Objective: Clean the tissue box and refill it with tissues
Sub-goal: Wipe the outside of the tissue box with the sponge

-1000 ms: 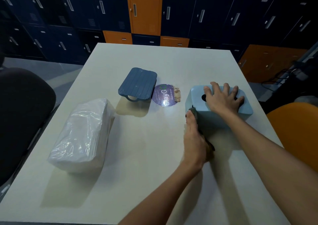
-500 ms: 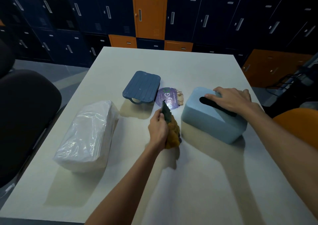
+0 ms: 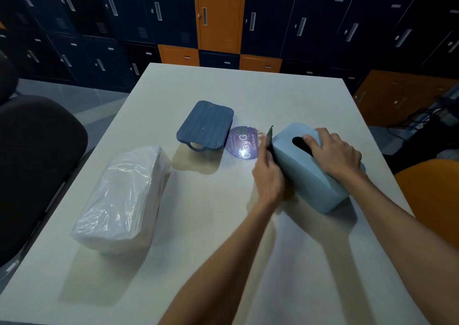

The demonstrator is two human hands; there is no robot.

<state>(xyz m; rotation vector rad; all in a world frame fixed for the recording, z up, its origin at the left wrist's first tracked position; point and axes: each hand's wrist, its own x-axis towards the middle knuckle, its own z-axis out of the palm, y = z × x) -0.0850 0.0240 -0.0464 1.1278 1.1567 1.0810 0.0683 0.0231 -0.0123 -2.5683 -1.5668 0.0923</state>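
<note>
The light blue tissue box [image 3: 301, 173] lies on the table at the right, turned diagonally, its dark slot facing up. My right hand [image 3: 335, 154] rests on top of it, fingers at the slot, holding it down. My left hand [image 3: 268, 175] presses a dark cleaning cloth [image 3: 269, 138] against the box's left side; the cloth's tip sticks up above my fingers. The dark blue base lid [image 3: 206, 125] lies upside down further back. A clear plastic pack of white tissues [image 3: 124, 200] sits at the left.
A round purple sticker [image 3: 242, 143] lies between the lid and the box. A black chair [image 3: 32, 165] stands at the table's left, an orange chair [image 3: 429, 195] at its right. Blue and orange lockers line the back wall.
My left hand drew the cloth away from the box's near end, then brought it against the box's left side. My right hand turned the box to a diagonal.
</note>
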